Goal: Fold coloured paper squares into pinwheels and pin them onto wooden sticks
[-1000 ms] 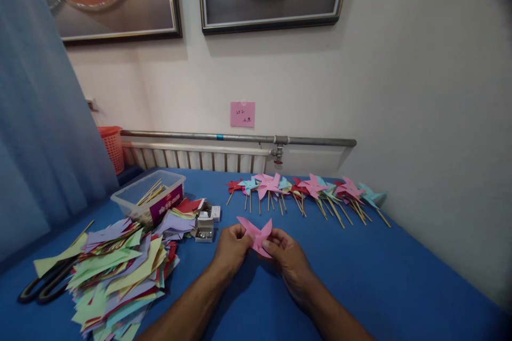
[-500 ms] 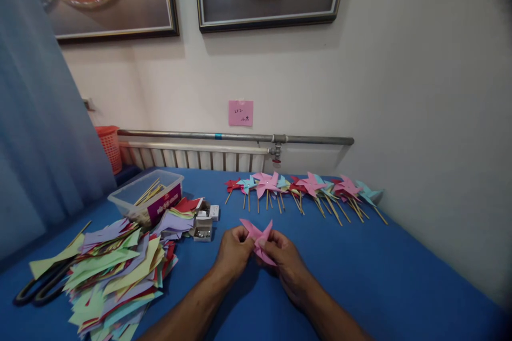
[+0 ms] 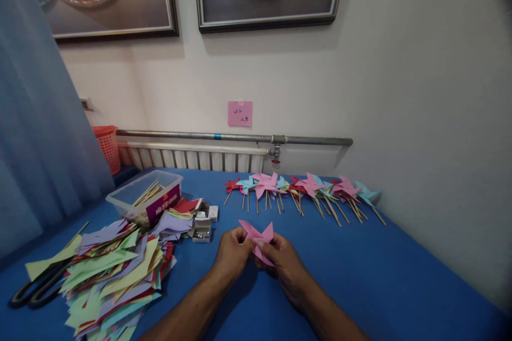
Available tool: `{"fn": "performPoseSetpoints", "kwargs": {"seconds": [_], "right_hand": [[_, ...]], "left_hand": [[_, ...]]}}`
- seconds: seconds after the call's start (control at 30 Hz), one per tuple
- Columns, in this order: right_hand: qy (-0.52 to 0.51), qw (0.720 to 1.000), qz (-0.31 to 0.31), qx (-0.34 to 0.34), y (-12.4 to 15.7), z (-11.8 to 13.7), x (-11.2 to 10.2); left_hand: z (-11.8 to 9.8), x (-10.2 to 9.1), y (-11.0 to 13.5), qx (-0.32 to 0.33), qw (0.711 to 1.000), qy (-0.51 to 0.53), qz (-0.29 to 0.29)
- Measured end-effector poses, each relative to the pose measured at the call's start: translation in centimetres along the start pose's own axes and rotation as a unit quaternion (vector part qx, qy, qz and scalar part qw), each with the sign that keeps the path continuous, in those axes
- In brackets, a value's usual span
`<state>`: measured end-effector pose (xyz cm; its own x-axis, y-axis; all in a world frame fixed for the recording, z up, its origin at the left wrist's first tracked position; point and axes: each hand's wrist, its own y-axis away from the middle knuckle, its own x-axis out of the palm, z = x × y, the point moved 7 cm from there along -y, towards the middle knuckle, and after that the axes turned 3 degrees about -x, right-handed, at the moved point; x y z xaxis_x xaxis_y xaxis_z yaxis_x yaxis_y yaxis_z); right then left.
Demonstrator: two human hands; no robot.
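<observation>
Between my hands, above the blue table [image 3: 344, 277], is a pink paper pinwheel [image 3: 256, 235] with its points folded in. My left hand [image 3: 233, 251] pinches its left side between thumb and fingers. On the other side, my right hand [image 3: 282, 258] grips the paper, its thumb pressed near the centre. My fingertips behind the paper are hidden, and no stick shows on this pinwheel. Just left of my left hand stand small open boxes of metal pins [image 3: 202, 230].
Finished pinwheels on sticks [image 3: 310, 186] lie in a row along the back. To the left are a clear plastic tub [image 3: 116, 197] of sticks, a large pile of coloured paper pieces [image 3: 116, 282] and black-handled scissors [image 3: 38, 293]. A pipe [image 3: 320, 140] runs along the wall.
The pinwheel and both hands stay almost in place, with only a slight shift of the right fingers on the paper. The whole view has moved very slightly.
</observation>
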<state>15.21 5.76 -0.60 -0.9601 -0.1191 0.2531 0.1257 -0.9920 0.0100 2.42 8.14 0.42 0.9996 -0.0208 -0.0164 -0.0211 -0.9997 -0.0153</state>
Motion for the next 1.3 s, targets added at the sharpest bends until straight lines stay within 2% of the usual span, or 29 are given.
{"fn": "performPoseSetpoints", "kwargs": {"seconds": [0.23, 0.43, 0.57, 0.67, 0.87, 1.07, 1.3], "right_hand": [[0.018, 1.0, -0.001, -0.018, -0.2, 0.1, -0.1], [0.049, 0.997, -0.015, -0.053, -0.5, 0.3, -0.6], [0.086, 0.993, -0.028, -0.073, -0.4, 1.5, -1.3], [0.104, 0.993, 0.007, -0.049, -0.2, 2.0, -1.3], [0.027, 0.997, 0.076, -0.02, 0.0, 2.2, -0.3], [0.015, 0.998, 0.059, -0.013, 0.1, 2.1, -0.6], [0.038, 0.998, 0.051, 0.026, -0.5, 0.2, -0.7]], "left_hand": [[1.0, 0.6, -0.2, -0.053, 0.997, 0.036, 0.039], [1.0, 0.3, -0.2, -0.052, 0.998, 0.038, 0.018], [1.0, 0.1, -0.1, -0.069, 0.997, 0.036, 0.017], [0.9, -0.2, -0.1, -0.073, 0.997, 0.037, 0.013], [0.1, -0.5, 0.1, -0.068, 0.998, 0.016, -0.002], [-0.4, -0.5, 0.3, -0.055, 0.998, 0.017, -0.01], [-0.9, 0.3, 0.6, -0.002, 1.0, 0.016, 0.001]]}}
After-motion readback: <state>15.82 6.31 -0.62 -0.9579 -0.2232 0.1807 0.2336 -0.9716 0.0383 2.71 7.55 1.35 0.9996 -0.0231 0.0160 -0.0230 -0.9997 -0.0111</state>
